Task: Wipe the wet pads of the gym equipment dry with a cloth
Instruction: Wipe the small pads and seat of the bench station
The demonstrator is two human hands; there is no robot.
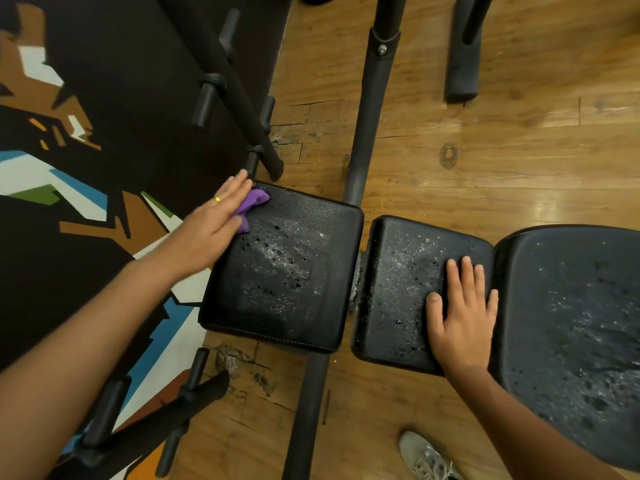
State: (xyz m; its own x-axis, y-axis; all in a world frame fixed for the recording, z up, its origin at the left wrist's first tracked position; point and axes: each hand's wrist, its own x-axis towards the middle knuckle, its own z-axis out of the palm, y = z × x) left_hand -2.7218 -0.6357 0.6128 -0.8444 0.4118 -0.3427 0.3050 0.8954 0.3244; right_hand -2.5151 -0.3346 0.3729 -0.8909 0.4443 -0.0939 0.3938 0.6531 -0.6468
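Note:
Three black padded cushions sit in a row on a gym bench. The left pad [294, 271] is beaded with water drops across its middle. My left hand [211, 226] presses a purple cloth [252, 206] flat against that pad's far left corner, fingers straight. The middle pad [398, 282] is wet too, and my right hand [464, 313] rests on it palm down with fingers spread. The large right pad [571, 323] carries many drops and runs out of view at the right edge.
A black steel frame tube [367, 126] runs under the pads across the wooden floor [502, 161]. Weight-storage pegs [207, 102] jut out at upper left and lower left. A patterned wall panel [69, 202] fills the left. My grey shoe [426, 459] stands below.

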